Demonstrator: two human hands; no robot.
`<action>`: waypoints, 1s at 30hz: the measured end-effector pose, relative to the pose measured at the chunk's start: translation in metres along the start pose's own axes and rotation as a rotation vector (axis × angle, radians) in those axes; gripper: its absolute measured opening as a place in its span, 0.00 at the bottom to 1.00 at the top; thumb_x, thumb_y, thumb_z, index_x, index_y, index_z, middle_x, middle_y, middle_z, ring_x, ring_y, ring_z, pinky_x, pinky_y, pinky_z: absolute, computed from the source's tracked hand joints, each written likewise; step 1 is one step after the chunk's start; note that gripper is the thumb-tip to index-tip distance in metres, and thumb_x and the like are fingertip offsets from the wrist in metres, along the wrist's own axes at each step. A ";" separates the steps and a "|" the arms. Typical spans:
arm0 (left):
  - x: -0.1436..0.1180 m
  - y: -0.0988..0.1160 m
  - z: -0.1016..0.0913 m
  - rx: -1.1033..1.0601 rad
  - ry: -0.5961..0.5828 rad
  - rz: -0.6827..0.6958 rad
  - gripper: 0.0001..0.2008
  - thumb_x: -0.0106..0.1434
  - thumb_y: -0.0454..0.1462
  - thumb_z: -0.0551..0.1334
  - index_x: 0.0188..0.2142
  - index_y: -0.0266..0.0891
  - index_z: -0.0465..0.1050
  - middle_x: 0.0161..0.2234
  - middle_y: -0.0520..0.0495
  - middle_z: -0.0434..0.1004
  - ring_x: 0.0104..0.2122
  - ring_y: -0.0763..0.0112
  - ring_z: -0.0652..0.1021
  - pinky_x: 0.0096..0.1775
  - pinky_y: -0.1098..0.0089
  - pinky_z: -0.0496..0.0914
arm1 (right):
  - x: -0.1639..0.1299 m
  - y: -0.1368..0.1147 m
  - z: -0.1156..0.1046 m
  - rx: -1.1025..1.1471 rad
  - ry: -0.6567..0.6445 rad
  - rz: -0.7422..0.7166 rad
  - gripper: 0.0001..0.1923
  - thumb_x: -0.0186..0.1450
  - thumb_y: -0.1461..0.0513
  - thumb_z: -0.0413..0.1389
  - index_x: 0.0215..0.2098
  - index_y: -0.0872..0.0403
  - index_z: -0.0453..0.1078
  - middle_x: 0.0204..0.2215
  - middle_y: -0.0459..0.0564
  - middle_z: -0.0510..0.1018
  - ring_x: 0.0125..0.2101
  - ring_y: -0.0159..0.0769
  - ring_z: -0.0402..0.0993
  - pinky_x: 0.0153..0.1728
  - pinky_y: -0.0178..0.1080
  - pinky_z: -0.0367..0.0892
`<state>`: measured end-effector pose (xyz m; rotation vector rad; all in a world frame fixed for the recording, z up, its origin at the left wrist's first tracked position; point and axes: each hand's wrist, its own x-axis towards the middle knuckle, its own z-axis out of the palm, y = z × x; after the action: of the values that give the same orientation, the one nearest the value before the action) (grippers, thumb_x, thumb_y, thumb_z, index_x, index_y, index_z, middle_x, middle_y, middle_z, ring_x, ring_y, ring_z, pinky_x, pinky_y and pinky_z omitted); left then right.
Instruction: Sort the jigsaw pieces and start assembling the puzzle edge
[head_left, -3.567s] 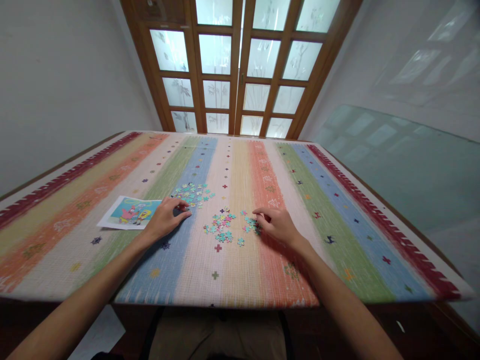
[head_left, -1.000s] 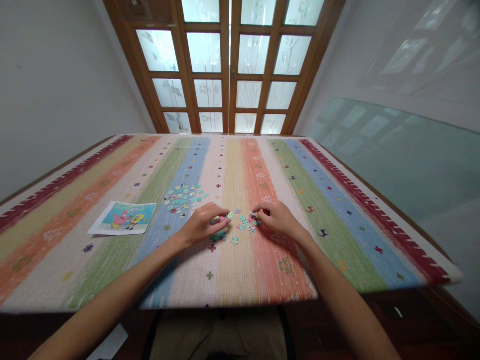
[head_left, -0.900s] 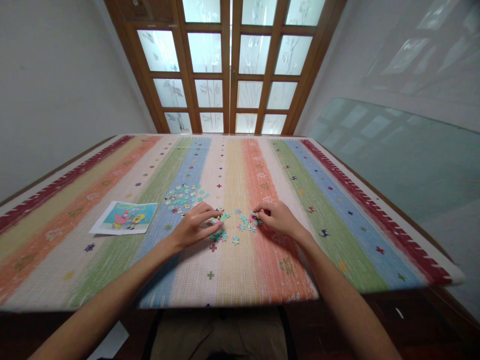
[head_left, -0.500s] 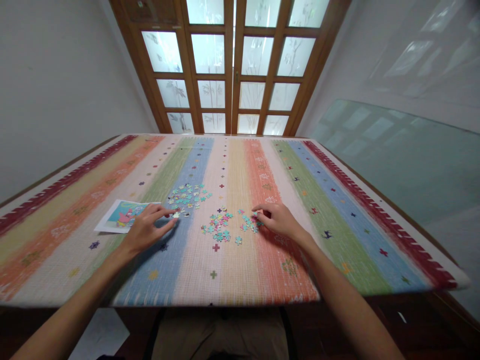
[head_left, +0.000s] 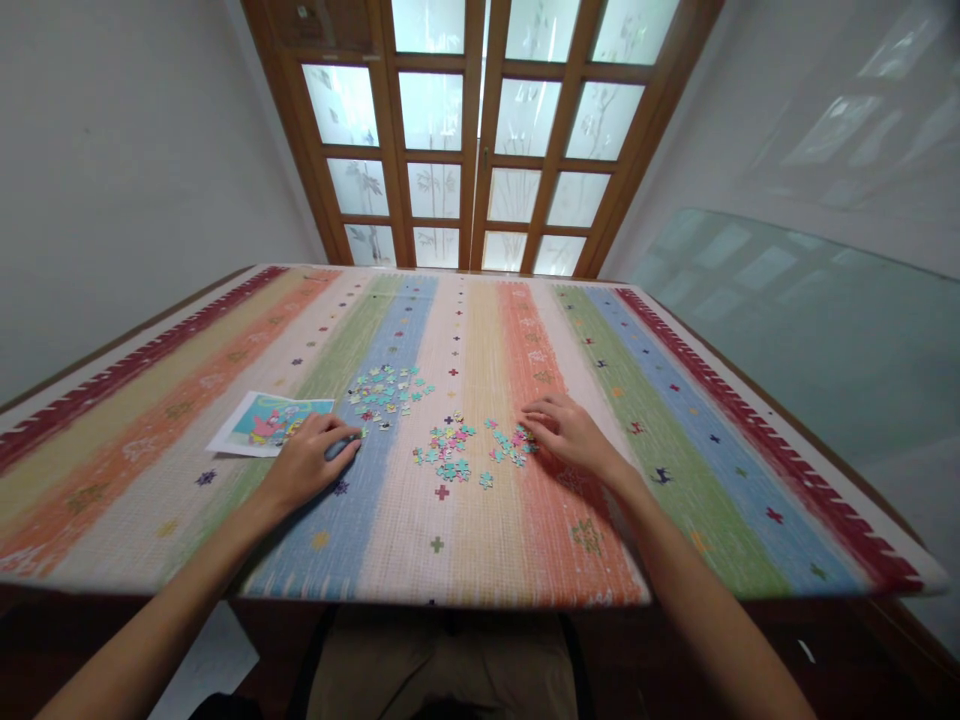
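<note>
My left hand (head_left: pixel 311 457) rests at the right edge of a printed picture card (head_left: pixel 244 432). Thumb and index finger are pinched around a small pale jigsaw puzzle piece (head_left: pixel 364 433). Beyond that hand lies a loose spread of teal and yellow puzzle pieces (head_left: pixel 386 390). My right hand (head_left: pixel 566 432) is over the right edge of a small cluster of teal and pink pieces (head_left: pixel 510 443), fingers bent and a little apart; I see nothing held in it. Between the hands sits another pile of pink, yellow and teal pieces (head_left: pixel 448 448).
A striped cloth (head_left: pixel 405 540) covers the table. Wooden doors with glass panes (head_left: pixel 517 120) stand behind it, and a glass panel (head_left: pixel 795 300) leans by the right wall. Below the table's front edge, a white sheet (head_left: pixel 210 665) shows at the left.
The left thumb and index finger have closed together at the piece. My right hand stays by the right cluster, shifted slightly. The whole view has moved a little, so the table appears further right.
</note>
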<state>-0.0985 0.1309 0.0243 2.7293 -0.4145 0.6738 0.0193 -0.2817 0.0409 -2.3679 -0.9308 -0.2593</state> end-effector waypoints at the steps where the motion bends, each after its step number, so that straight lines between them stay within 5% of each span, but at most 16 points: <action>1: -0.001 0.001 0.000 0.006 0.002 0.013 0.16 0.70 0.46 0.56 0.39 0.43 0.80 0.35 0.45 0.77 0.37 0.60 0.76 0.42 0.60 0.72 | -0.002 0.000 -0.001 -0.007 -0.014 -0.010 0.12 0.70 0.60 0.54 0.42 0.54 0.79 0.42 0.57 0.80 0.43 0.44 0.76 0.47 0.46 0.70; 10: -0.007 0.003 0.000 0.058 0.009 0.035 0.16 0.71 0.44 0.55 0.42 0.44 0.81 0.35 0.44 0.76 0.36 0.59 0.76 0.42 0.59 0.72 | -0.043 -0.005 0.003 -0.049 -0.037 -0.082 0.16 0.70 0.62 0.50 0.50 0.54 0.77 0.51 0.60 0.77 0.53 0.46 0.73 0.55 0.51 0.69; 16: -0.004 0.002 0.001 0.097 0.033 0.070 0.16 0.71 0.44 0.54 0.41 0.42 0.80 0.35 0.44 0.76 0.35 0.58 0.76 0.39 0.59 0.73 | -0.065 -0.031 0.007 -0.197 0.095 -0.064 0.16 0.71 0.62 0.50 0.50 0.53 0.77 0.52 0.60 0.77 0.54 0.51 0.71 0.55 0.57 0.67; 21: -0.002 0.006 0.000 0.083 0.037 0.046 0.14 0.70 0.43 0.55 0.41 0.44 0.79 0.34 0.45 0.76 0.35 0.59 0.76 0.39 0.60 0.73 | -0.074 -0.051 0.013 -0.246 0.082 -0.047 0.15 0.72 0.59 0.52 0.51 0.50 0.76 0.55 0.58 0.75 0.58 0.53 0.67 0.59 0.60 0.64; 30: 0.009 0.043 0.004 -0.134 0.050 0.098 0.12 0.70 0.39 0.57 0.50 0.43 0.75 0.39 0.45 0.76 0.40 0.59 0.77 0.44 0.58 0.73 | -0.084 -0.061 0.020 -0.217 0.046 -0.012 0.13 0.73 0.58 0.52 0.50 0.50 0.76 0.55 0.56 0.76 0.60 0.52 0.66 0.60 0.61 0.64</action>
<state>-0.1043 0.0886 0.0348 2.5747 -0.5629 0.7117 -0.0843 -0.2812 0.0206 -2.5413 -0.9360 -0.4378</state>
